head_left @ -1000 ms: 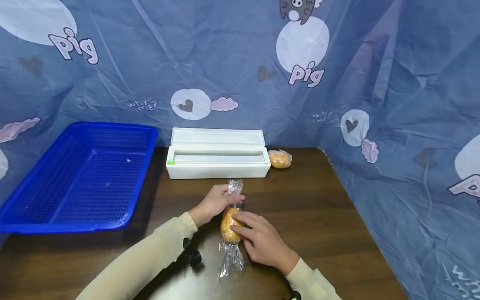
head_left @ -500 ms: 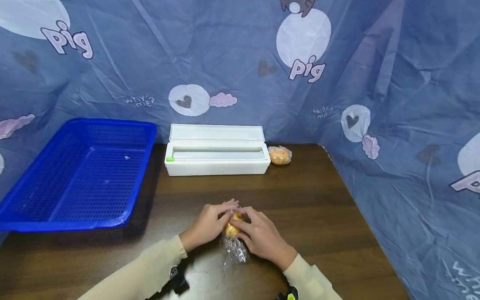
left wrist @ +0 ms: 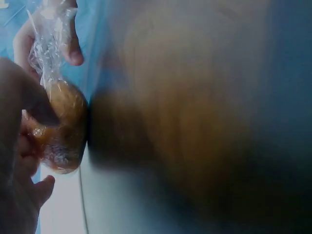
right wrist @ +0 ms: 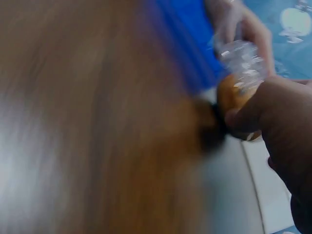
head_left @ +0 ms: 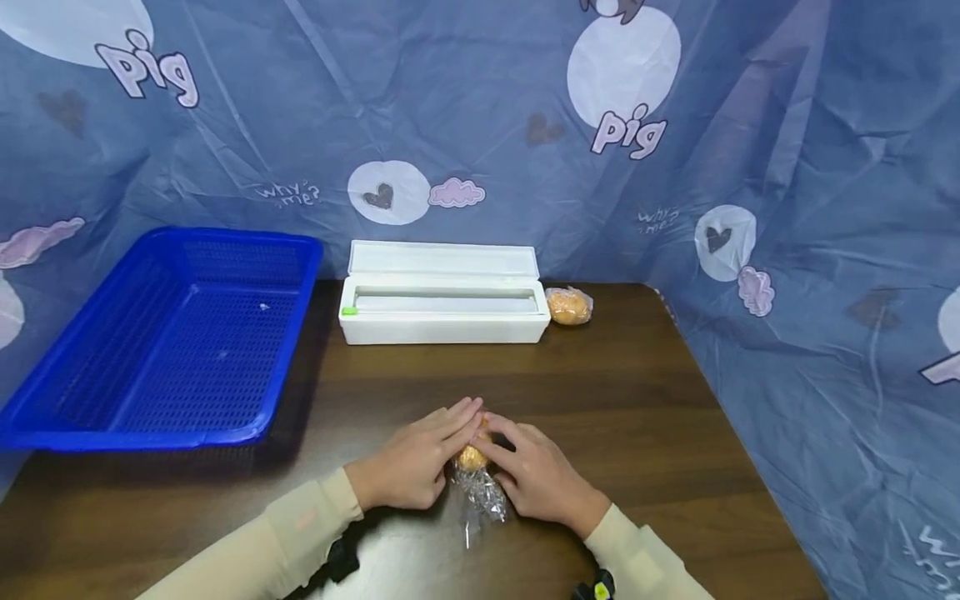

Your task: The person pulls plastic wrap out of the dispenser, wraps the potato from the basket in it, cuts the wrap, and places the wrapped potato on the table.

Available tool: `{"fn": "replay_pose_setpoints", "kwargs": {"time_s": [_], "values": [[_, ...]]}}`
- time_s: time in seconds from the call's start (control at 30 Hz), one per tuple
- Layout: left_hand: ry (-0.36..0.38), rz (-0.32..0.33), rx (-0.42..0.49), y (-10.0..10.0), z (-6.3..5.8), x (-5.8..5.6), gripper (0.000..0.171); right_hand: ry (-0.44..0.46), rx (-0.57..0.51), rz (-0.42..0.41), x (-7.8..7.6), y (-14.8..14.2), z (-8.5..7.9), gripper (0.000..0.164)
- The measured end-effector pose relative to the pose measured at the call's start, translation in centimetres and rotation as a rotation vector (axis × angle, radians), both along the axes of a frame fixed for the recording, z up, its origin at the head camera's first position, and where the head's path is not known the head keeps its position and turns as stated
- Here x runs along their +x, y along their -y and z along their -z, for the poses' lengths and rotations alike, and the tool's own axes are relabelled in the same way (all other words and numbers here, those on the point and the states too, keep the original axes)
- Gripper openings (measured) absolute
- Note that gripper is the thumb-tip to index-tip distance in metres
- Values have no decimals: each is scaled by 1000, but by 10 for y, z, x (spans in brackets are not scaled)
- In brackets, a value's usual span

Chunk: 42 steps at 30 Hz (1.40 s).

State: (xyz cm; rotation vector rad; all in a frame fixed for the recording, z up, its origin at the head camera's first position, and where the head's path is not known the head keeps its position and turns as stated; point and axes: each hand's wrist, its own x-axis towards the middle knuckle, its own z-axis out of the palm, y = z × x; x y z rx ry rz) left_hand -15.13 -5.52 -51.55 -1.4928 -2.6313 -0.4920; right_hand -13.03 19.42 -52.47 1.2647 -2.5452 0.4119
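A small golden bread roll (head_left: 472, 459) in clear plastic wrap lies at the middle of the table between both hands. From its near end trails a crumpled film tail (head_left: 484, 497). My left hand (head_left: 411, 457) lays straight fingers over its far end; in the left wrist view a thumb touches the roll (left wrist: 70, 119). With thumb and fingers my right hand (head_left: 538, 477) grips the roll from the right. The right wrist view shows that thumb against the roll (right wrist: 227, 95), and the film tail (right wrist: 244, 59) in front of the left hand. Fingers hide the roll's far end.
A white wrap dispenser (head_left: 442, 328) with its lid raised stands at the back. Beside it on the right lies another wrapped roll (head_left: 570, 307). A blue plastic basket (head_left: 258, 421) occupies the left side. Patterned blue cloth (head_left: 480, 100) hangs behind the brown table (head_left: 637, 400).
My left hand has left the film's far end, which it pinched upright before, and now lies over the roll. The right hand has stayed on the roll. The head view has shifted slightly.
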Motion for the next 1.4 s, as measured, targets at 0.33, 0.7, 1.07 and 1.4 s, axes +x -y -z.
{"fn": "replay_pose_setpoints", "kwargs": {"time_s": [0.33, 0.7, 1.07, 1.4], "values": [[-74, -44, 12, -7, 0, 4, 93, -28, -156, -20, -11, 4, 5, 59], [77, -78, 96, -9, 1, 7, 74, 283, -539, -21, -18, 9, 3, 22], [376, -204, 317, -19, -5, 8, 54, 430, -659, 167, -2, 31, -45, 11], [348, -258, 691, -29, 13, 9, 32, 627, -712, 265, -9, 36, -48, 5]]}}
